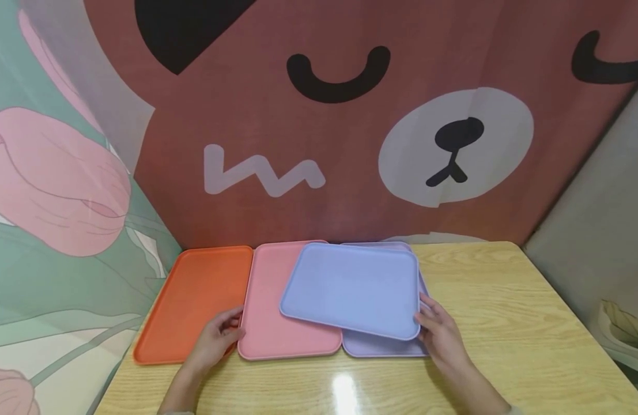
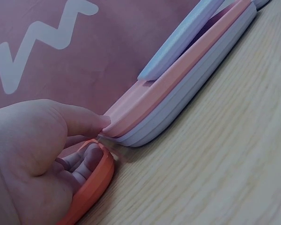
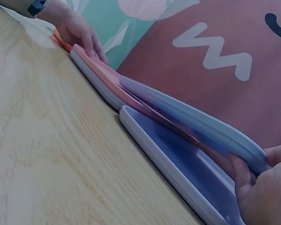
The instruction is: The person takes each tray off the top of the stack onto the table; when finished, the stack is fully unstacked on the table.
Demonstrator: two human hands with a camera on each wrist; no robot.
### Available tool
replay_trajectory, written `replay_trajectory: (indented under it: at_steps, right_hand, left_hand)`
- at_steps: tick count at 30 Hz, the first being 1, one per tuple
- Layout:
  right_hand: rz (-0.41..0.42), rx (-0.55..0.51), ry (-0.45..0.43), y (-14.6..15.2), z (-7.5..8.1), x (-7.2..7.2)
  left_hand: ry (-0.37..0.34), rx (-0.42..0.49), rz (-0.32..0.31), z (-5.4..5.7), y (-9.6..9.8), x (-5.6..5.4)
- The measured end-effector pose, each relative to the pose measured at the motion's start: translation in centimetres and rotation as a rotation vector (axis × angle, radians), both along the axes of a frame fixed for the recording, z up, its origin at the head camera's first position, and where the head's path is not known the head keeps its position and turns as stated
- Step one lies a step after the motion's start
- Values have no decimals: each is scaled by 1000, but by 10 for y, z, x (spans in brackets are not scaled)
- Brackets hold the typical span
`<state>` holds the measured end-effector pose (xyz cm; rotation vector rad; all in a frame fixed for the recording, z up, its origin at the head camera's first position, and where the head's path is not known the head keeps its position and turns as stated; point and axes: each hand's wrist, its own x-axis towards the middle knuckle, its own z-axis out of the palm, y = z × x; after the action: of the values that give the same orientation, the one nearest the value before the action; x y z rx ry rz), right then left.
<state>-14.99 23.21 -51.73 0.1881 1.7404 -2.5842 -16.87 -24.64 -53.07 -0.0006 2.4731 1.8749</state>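
Observation:
My right hand (image 1: 443,337) pinches the right edge of a light blue tray (image 1: 355,288). The blue tray is tilted, lying across a pink tray (image 1: 277,323) and over a lavender tray (image 1: 370,344) that it partly hides. At the pink tray's left edge is my left hand (image 1: 215,340), its thumb on the rim in the left wrist view and its other fingers curled below. Those fingers are above an orange tray (image 1: 194,300). Directly under the pink tray shows a pale layer (image 2: 150,133), seemingly another tray.
The trays lie in a row on a wood-grain table (image 1: 505,323). Behind it hangs a brown bear-print cloth (image 1: 350,173), with a flower-print cloth (image 1: 54,276) at the left. A beige object (image 1: 625,325) is beyond the table's right edge.

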Motion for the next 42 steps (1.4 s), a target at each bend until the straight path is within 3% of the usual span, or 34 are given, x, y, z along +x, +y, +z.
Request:
replay_trajectory:
  at_steps: [9,16,20,27,37,42]
  right_hand:
    - [15,-64,58,16,6,-2]
    - [83,-141,205,46,13,0]
    - [139,-197,258,69,17,3]
    - [211,-241,270,116,21,3]
    - [409,-315,310,191,21,1]
    - [429,-340,319,222,21,-1]
  left_hand:
    - [5,2,2,1,1,0]
    - [8,-16,-3,3,2,1]
    - [13,-7,-7,3,2,0]
    - [25,4,-2,0,1,-1]
    - [-12,-7,-7,-2,0,0]
    - [-14,-16,8,0,2,0]
